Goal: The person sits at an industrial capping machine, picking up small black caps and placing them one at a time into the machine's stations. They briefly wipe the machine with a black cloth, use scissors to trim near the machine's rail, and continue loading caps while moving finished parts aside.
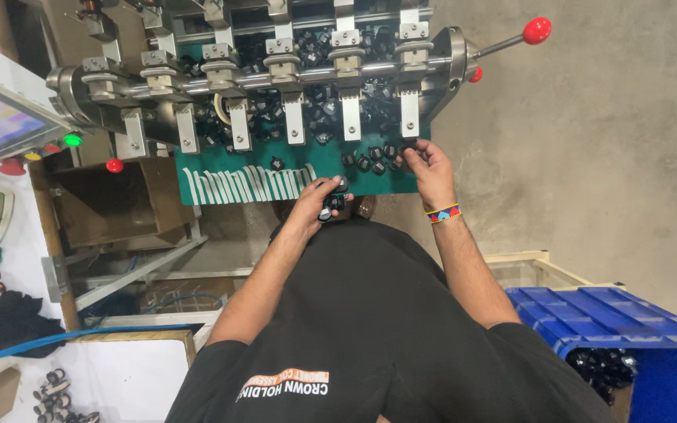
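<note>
Head view: left hand [319, 205] clutches small glossy black parts [334, 200]; right hand [430, 168] pinches another from the tray [237, 184].

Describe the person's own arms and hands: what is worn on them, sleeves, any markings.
Both arms are bare from the short sleeves of a black T-shirt down. The right hand has a beaded wristband at the wrist, patterned in red, blue, yellow and black triangles. The left hand and its wrist carry nothing that shows: no glove, watch or band. No gloves on either hand.
</note>
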